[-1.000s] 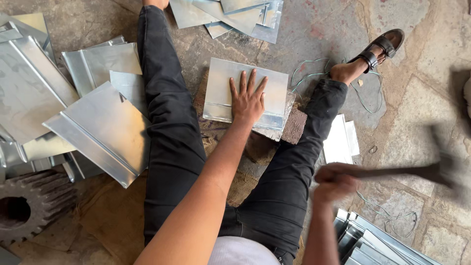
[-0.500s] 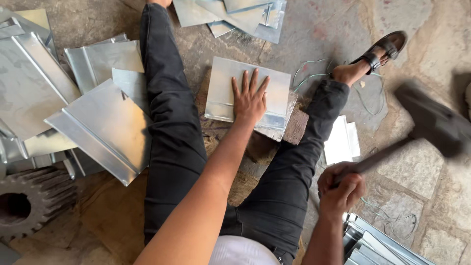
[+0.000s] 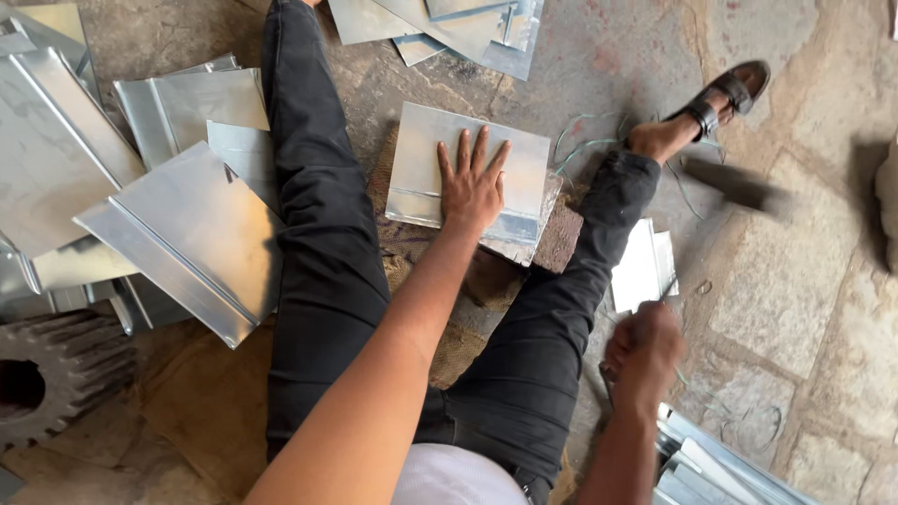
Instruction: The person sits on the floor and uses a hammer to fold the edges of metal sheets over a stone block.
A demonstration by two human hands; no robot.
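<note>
two hands (image 3: 472, 187), one hammer (image 3: 734, 184), one gear (image 3: 47, 374)

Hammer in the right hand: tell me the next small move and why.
Probably bring the hammer down on the sheet's right edge, clear of the fingers. The left hand lies flat on the metal sheet, which rests over the block, while the right hand grips the handle and the blurred head hangs off to the right.

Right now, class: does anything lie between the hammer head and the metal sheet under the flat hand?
Yes. The right hand grips the hammer, whose blurred head is off to the right. Between it and the sheet, pinned flat by the left hand, lies the person's right lower leg, stretched across the floor.
</note>
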